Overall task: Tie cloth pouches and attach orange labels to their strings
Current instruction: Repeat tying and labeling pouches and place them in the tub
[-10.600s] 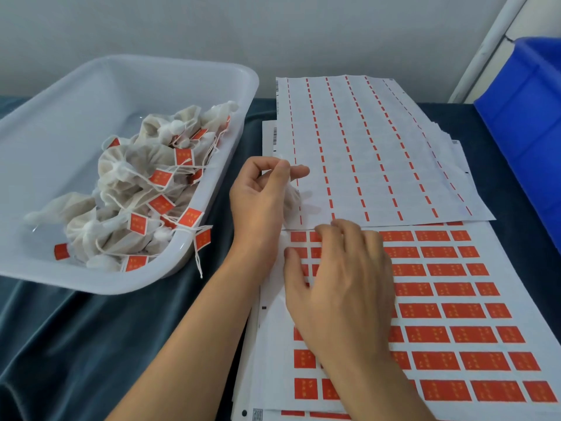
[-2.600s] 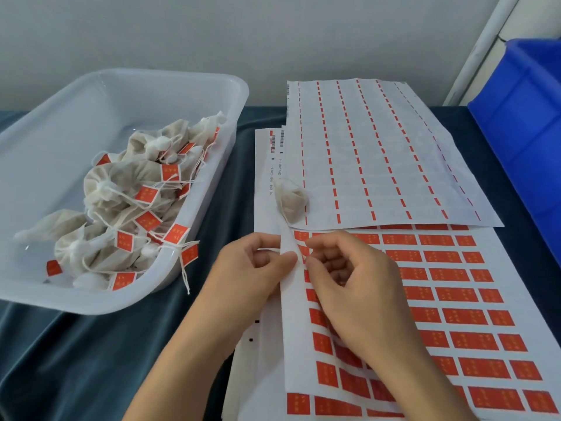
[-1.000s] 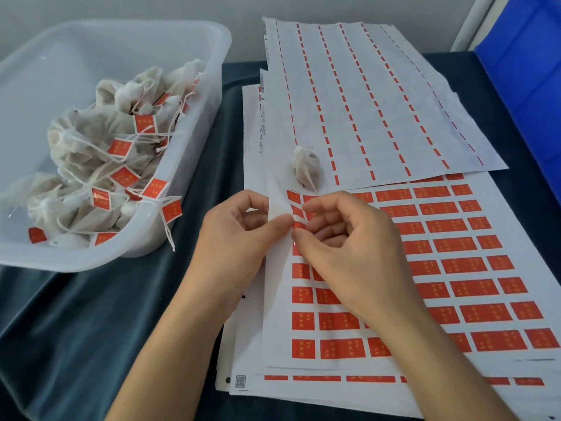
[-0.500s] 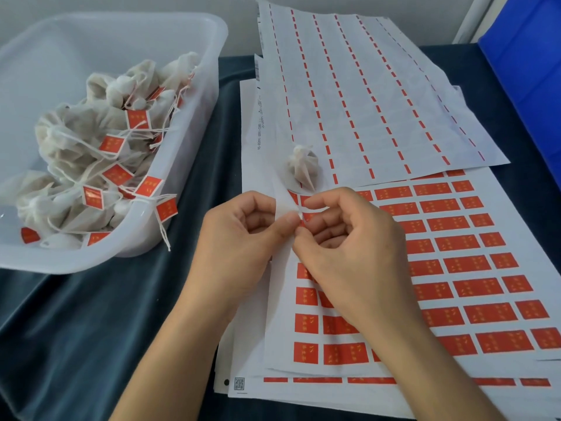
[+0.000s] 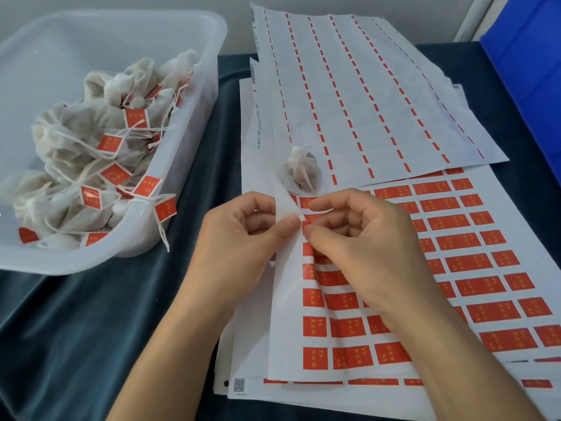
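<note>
Desk (image 5: 76, 344) covered in dark blue cloth. White tub (image 5: 170, 232) at left holds tied, labelled pouches (image 5: 91, 153). Sheet of orange labels (image 5: 455, 268) lies at right, with spent sheets (image 5: 379, 95) overlapping its far edge. One untagged cloth pouch (image 5: 300, 170) sits on those sheets. Left hand (image 5: 243, 238) pinches the lifted sheet edge; right hand (image 5: 364, 238) pinches at a label (image 5: 309, 218) beside it.

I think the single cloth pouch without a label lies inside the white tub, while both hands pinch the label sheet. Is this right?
Not quite. The head view shows the unlabelled pouch on the used sheets, outside the white tub. The left hand and right hand do pinch the label sheet.
</note>
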Demonstrator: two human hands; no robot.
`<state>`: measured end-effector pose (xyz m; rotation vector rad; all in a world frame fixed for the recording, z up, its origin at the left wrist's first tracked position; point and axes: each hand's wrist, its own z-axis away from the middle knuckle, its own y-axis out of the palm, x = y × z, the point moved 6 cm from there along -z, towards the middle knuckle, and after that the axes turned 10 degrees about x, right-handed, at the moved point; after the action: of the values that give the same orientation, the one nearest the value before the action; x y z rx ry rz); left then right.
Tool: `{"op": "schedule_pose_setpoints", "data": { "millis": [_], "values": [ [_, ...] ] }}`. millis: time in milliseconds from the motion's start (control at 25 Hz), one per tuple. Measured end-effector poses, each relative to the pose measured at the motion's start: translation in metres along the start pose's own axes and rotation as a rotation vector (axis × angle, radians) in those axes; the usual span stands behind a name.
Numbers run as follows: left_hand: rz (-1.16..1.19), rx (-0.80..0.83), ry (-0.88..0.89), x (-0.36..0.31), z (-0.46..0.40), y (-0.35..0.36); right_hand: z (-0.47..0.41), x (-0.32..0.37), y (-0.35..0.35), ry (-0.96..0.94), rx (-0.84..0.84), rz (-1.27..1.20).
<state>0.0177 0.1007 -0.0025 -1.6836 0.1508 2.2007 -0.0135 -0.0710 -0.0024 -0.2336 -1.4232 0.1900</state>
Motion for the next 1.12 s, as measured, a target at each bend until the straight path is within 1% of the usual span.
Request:
{"op": "schedule_pose_setpoints", "data": {
  "millis": [160,520,800,1000,1120],
  "values": [
    [0.026,0.028,-0.013,0.0007,0.0013,-0.0002,-0.0019,-0.0013,-0.0039,0.016,0.062,-0.039],
    [0.130,0.079,0.006,0.0013,0.0025,0.0000,0.0006,0.0018,-0.0035,-0.031,0.093,-0.019],
    [0.288,0.156,-0.038,0.0042,0.0033,0.0043,0.0021,0.0038,-0.0026,-0.075,0.113,-0.026],
    [0.256,0.158,-0.040,0.0053,0.0016,0.0049,0.0029,0.0069,-0.0014,-0.065,0.107,-0.055],
    [0.214,0.148,-0.035,0.0067,0.0012,0.0041,0.0029,0.0079,0.0017,-0.045,0.075,0.022]
  ]
}}
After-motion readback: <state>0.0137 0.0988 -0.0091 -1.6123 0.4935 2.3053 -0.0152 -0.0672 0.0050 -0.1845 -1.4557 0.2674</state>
